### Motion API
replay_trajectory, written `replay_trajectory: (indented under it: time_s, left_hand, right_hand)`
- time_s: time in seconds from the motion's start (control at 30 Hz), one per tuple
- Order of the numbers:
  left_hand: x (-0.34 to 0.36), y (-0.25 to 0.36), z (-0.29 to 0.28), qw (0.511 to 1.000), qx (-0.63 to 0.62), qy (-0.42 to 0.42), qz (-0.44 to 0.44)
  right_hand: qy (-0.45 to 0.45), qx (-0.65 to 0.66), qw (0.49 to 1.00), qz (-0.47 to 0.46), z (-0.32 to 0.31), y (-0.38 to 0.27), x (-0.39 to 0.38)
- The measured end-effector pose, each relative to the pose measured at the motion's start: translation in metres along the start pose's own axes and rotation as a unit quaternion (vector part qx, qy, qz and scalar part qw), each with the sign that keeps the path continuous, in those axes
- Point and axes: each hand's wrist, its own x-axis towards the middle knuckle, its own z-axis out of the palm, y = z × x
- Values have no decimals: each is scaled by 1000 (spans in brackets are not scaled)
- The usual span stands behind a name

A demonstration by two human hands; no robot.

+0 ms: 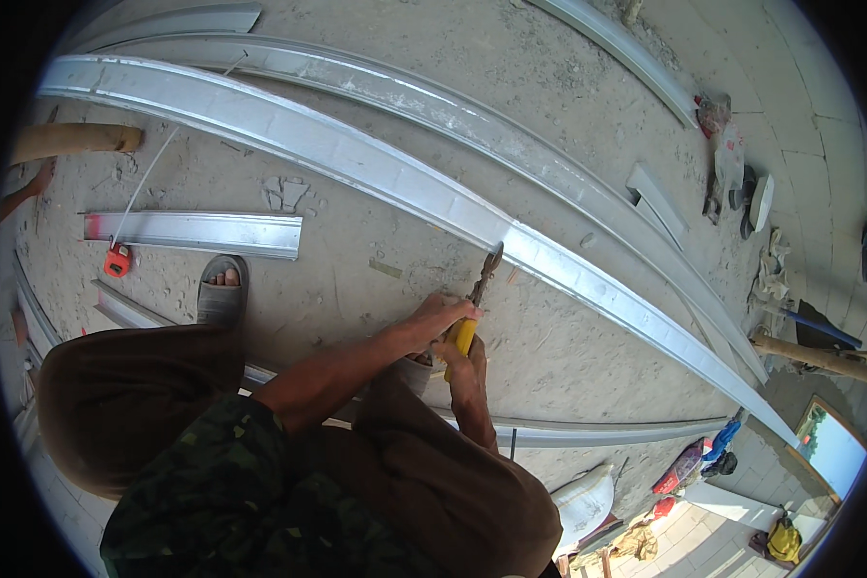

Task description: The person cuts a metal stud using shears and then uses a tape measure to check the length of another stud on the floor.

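Note:
A pair of tin snips with dark jaws and yellow handles points away from me, its tip at the near edge of a long shiny metal channel. My left hand is closed around the upper part of the handles, close to the jaws. Lower on the handles, my right hand grips them too. Whether the jaws bite into the metal is too small to tell. The channel lies across the floor from far left to near right.
Another long channel lies just beyond. To the left are a short channel piece and a red tape measure with its tape drawn out. My sandalled foot rests nearby. A white sack lies at the near right.

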Motion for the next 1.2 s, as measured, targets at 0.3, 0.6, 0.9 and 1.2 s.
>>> replay_trajectory:
  time_s: [0.3,0.6,0.9,1.2]
  left_hand:
    - [2,-1,-3,1000,0,-13,2]
    - [8,-4,-12,998,30,-38,-37]
    - [6,-6,-10,998,50,4,37]
    - [18,-18,-16,991,124,39,-20]
  right_hand:
    - [6,5,1000,1,2,9,3]
    - [-101,69,991,-48,-9,15,17]
    - [-25,73,995,-69,2,42,29]
    - [32,17,995,-91,10,50,31]
